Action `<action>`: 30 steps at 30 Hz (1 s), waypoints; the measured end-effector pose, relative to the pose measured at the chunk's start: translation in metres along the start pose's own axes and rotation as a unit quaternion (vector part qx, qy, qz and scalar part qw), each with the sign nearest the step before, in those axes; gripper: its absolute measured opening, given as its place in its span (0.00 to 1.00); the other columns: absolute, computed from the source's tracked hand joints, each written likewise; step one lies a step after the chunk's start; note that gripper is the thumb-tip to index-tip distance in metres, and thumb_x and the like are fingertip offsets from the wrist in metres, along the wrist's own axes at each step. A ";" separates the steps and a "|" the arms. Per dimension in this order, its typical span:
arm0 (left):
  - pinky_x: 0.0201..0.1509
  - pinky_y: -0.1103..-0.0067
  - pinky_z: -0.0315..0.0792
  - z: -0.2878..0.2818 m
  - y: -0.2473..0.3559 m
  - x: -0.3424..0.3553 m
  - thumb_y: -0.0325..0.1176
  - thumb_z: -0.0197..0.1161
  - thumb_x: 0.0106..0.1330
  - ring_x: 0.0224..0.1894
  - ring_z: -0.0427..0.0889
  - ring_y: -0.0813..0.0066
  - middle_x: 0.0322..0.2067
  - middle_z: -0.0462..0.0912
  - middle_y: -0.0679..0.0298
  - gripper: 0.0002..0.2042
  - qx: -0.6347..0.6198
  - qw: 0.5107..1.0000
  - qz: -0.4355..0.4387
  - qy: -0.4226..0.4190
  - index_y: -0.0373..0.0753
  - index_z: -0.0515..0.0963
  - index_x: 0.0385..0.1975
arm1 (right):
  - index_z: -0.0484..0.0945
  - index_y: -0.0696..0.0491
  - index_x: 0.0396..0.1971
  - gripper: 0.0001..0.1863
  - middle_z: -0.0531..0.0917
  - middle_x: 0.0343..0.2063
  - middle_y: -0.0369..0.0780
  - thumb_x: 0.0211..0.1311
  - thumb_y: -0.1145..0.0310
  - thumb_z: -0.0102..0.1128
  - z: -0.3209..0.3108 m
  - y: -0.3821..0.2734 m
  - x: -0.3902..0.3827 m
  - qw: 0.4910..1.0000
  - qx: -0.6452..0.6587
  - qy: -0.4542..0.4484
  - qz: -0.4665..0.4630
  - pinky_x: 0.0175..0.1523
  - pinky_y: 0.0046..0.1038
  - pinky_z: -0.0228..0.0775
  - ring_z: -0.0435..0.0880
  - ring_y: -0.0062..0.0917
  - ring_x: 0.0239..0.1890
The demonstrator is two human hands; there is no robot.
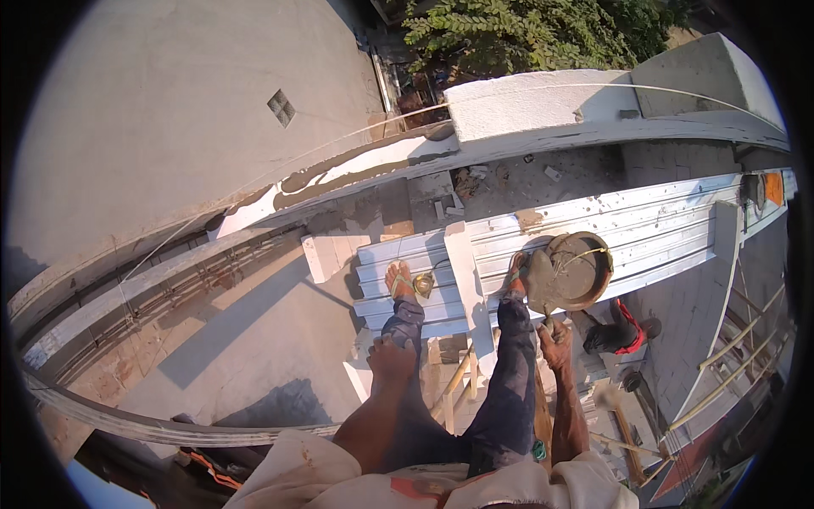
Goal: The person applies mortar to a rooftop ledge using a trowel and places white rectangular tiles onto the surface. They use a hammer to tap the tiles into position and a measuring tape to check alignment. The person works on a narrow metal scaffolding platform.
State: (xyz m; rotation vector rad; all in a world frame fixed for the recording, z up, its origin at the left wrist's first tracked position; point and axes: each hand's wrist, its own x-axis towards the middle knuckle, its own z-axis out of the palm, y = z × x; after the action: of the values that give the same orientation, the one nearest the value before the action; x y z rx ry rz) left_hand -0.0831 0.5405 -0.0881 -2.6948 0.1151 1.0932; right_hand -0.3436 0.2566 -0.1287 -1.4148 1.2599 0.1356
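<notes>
My left hand rests on my left leg with its fingers spread over the dark trouser. My right hand is closed round the handle of a mortar-coated trowel, whose blade is at the near left side of a round pan of grey mortar. My sandalled feet are on a ribbed metal sheet. A small brass-coloured object lies beside my left foot, and a white board crosses the sheet between my feet.
A co-worker in red and black is below at the right, near bamboo poles. A white parapet with a thin line runs across the back. A grey wall stands at upper left, with foliage beyond. An orange object sits at far right.
</notes>
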 end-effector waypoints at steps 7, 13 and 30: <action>0.61 0.55 0.73 0.023 -0.052 -0.008 0.48 0.64 0.62 0.57 0.79 0.51 0.53 0.80 0.52 0.26 -0.131 0.986 -0.063 0.075 0.34 0.78 0.53 | 0.81 0.56 0.41 0.12 0.80 0.23 0.39 0.69 0.62 0.61 0.180 -0.226 0.044 0.936 -0.140 -0.242 -0.213 0.35 0.32 0.69 0.75 0.22 0.27; 0.59 0.56 0.73 0.038 -0.071 -0.019 0.47 0.66 0.60 0.58 0.77 0.53 0.51 0.78 0.54 0.22 -0.221 0.964 -0.133 0.068 0.36 0.78 0.48 | 0.76 0.60 0.43 0.16 0.78 0.25 0.52 0.66 0.61 0.55 0.365 -0.377 0.092 0.804 -0.270 -0.321 -0.421 0.38 0.43 0.69 0.76 0.44 0.27; 0.58 0.58 0.71 0.038 -0.097 -0.018 0.44 0.70 0.54 0.57 0.76 0.57 0.50 0.78 0.59 0.25 -0.268 0.944 -0.169 0.088 0.39 0.78 0.51 | 0.78 0.62 0.52 0.17 0.85 0.43 0.59 0.66 0.73 0.52 0.535 -0.473 0.084 0.573 -0.560 -0.173 -0.573 0.45 0.48 0.84 0.89 0.51 0.40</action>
State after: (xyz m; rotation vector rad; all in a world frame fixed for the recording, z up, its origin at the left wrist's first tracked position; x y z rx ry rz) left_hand -0.1070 0.6435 -0.0843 -3.1052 -0.6891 0.8694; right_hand 0.3298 0.4959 -0.0524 -2.8385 -0.4993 0.3104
